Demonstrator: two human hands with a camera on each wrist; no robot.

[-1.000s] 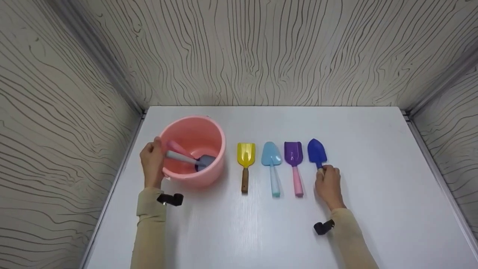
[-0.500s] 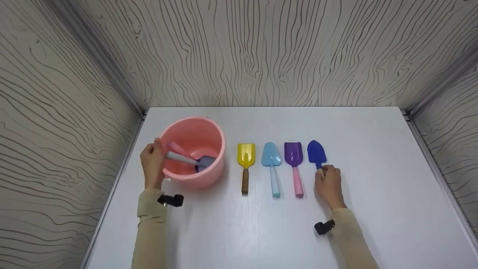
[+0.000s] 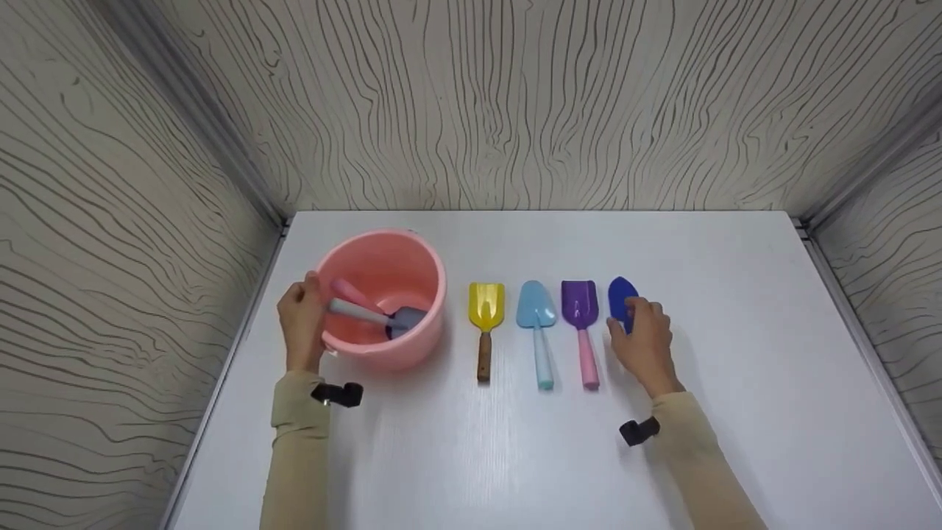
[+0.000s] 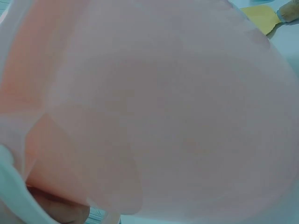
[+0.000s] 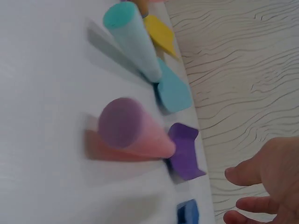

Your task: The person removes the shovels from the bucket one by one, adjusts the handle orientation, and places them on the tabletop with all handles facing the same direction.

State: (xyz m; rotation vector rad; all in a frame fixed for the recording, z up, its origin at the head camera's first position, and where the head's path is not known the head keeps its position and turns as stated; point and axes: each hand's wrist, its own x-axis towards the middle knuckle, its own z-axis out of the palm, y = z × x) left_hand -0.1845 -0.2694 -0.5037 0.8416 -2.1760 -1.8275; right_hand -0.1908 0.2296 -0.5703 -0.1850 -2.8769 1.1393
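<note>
My left hand (image 3: 300, 324) grips the left rim of a pink bucket (image 3: 390, 357), which tilts toward me. Inside lie a trowel with a grey handle (image 3: 357, 311) and another with a pink handle (image 3: 352, 292). The bucket wall (image 4: 163, 116) fills the left wrist view. Over a blue trowel (image 3: 622, 291) hovers my right hand (image 3: 642, 342), thumb and fingers spread apart, hiding the handle. In the right wrist view the fingers (image 5: 254, 204) hold nothing, and the blue blade (image 5: 188, 212) is on the table.
Left of the blue trowel, a purple shovel (image 3: 580, 300) with a pink handle, a light blue trowel (image 3: 536, 305) and a yellow shovel (image 3: 486, 303) with a wooden handle lie in a row on the white table (image 3: 456, 456). Patterned walls (image 3: 486, 110) stand behind and at the sides.
My right hand has let go of the blue trowel's handle and moved up and forward over its blade, fingers spreading. The left hand and bucket stay put.
</note>
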